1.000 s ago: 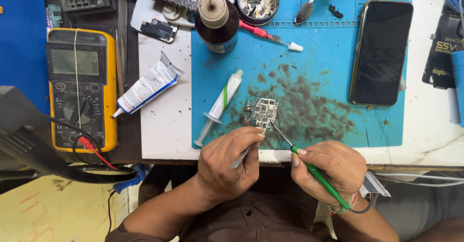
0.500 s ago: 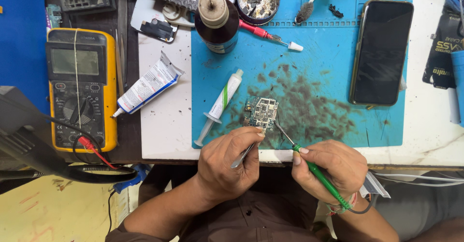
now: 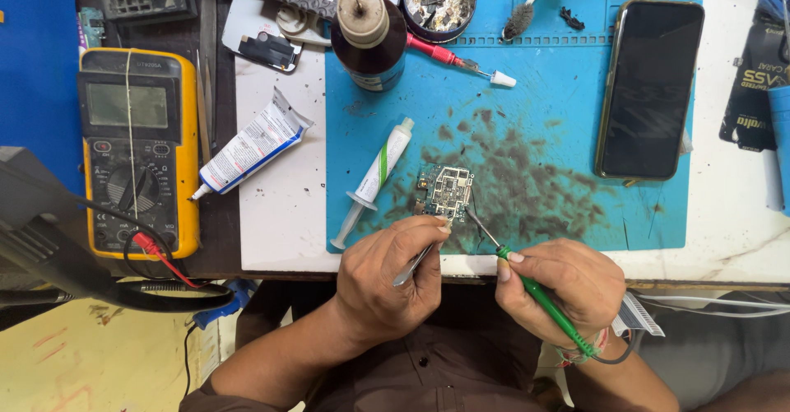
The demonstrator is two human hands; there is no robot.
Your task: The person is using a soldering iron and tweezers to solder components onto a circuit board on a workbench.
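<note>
A small circuit board [image 3: 447, 191] lies on the stained blue work mat [image 3: 559, 107] near its front edge. My left hand [image 3: 391, 276] grips metal tweezers [image 3: 420, 256] whose tips touch the board's lower edge. My right hand [image 3: 559, 288] holds a green-handled soldering iron [image 3: 539, 297]; its thin metal tip reaches up to the board's lower right corner. Both hands rest at the table's front edge, just below the board.
A white syringe [image 3: 374, 177] lies left of the board. A dark phone [image 3: 650, 87] rests on the mat's right side. A brown bottle [image 3: 369, 37], a tin of parts [image 3: 438, 0] and a red tool [image 3: 457, 60] stand at the back. Left are a glue tube [image 3: 251, 148] and a yellow multimeter [image 3: 140, 153].
</note>
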